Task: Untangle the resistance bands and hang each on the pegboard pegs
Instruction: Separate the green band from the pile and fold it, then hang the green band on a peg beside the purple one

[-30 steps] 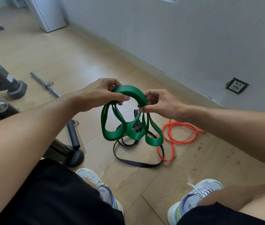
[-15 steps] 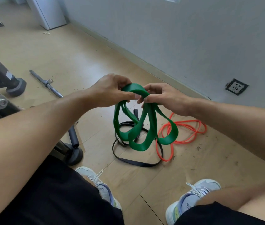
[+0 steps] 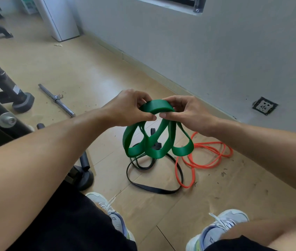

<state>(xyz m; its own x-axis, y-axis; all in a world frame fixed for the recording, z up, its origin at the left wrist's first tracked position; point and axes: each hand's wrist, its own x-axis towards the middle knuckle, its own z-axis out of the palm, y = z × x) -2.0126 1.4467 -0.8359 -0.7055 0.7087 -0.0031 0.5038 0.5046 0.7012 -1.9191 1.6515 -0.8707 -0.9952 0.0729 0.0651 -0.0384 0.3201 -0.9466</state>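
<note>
Green band [image 3: 157,142] looped, top pinched in grip of left hand [image 3: 129,108] and right hand [image 3: 189,113], black band [image 3: 150,187] and orange band [image 3: 207,156] on floor [image 3: 89,73], possibly tangled.

Three resistance bands are showing: one green band [image 3: 157,142] hanging in loops from two hands, left hand [image 3: 129,107] and right hand [image 3: 187,113], and one black band [image 3: 150,187] and one orange band [image 3: 207,156] lying on the floor beyond. Two sneakers, the left sneaker [image 3: 112,212] and right sneaker [image 3: 221,227], are sitting nearest. One steel bar [image 3: 56,100] is lying far left, and one wall socket [image 3: 265,105] is sitting far right.
</note>
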